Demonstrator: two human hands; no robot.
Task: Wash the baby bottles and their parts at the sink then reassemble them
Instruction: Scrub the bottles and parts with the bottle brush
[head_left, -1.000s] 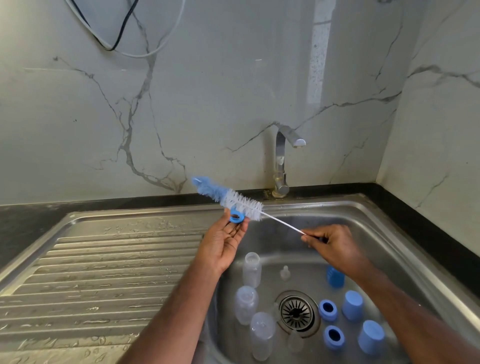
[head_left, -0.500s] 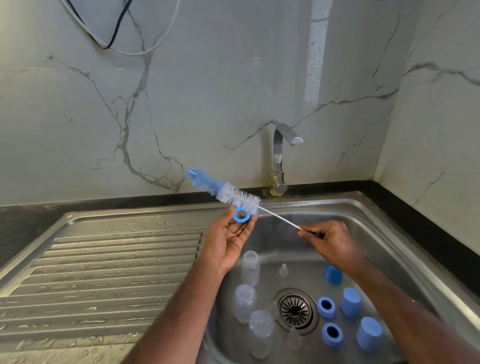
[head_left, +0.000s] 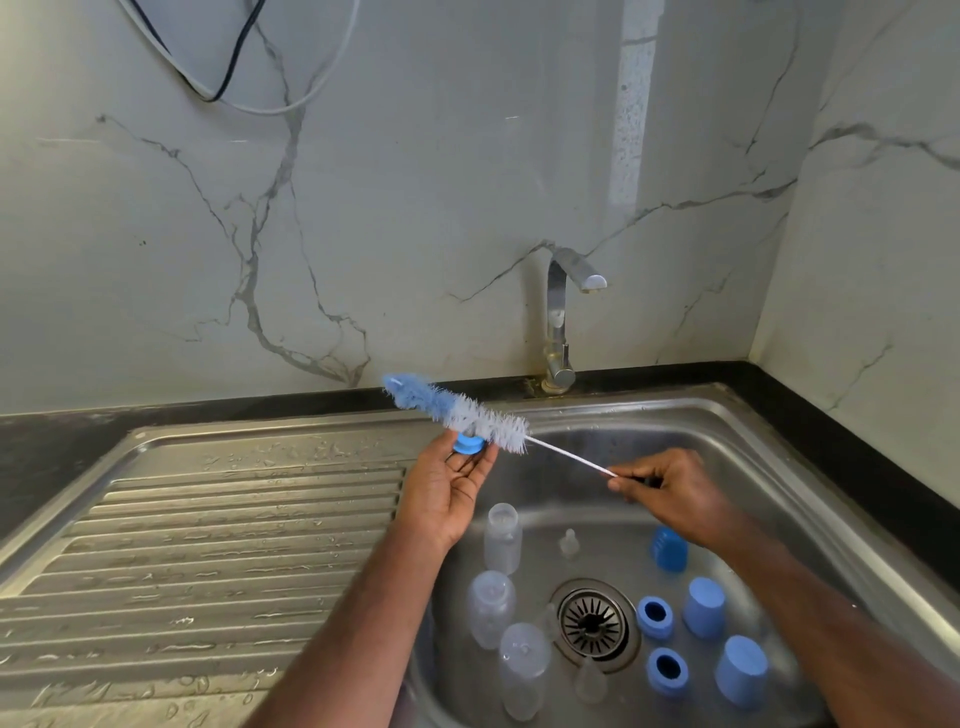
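Observation:
My left hand (head_left: 447, 493) pinches a small blue screw ring (head_left: 469, 445) at its fingertips, above the sink's left rim. My right hand (head_left: 670, 493) grips the thin white handle of a bottle brush (head_left: 462, 413), whose blue and white bristles lie across the ring. Down in the sink basin (head_left: 727, 457) lie three clear bottles (head_left: 503, 538), clear teats (head_left: 569, 543), blue rings (head_left: 654, 617) and blue caps (head_left: 704, 607).
A ribbed, wet steel drainboard (head_left: 208, 551) fills the left. The chrome tap (head_left: 560, 322) stands behind the basin, no water running. The drain strainer (head_left: 593, 622) sits mid-basin. Marble walls close the back and right; cables (head_left: 228, 62) hang top left.
The brush slid slightly back toward the right across the ring while both hands stayed over the sink. The ring turned a little in my left fingertips.

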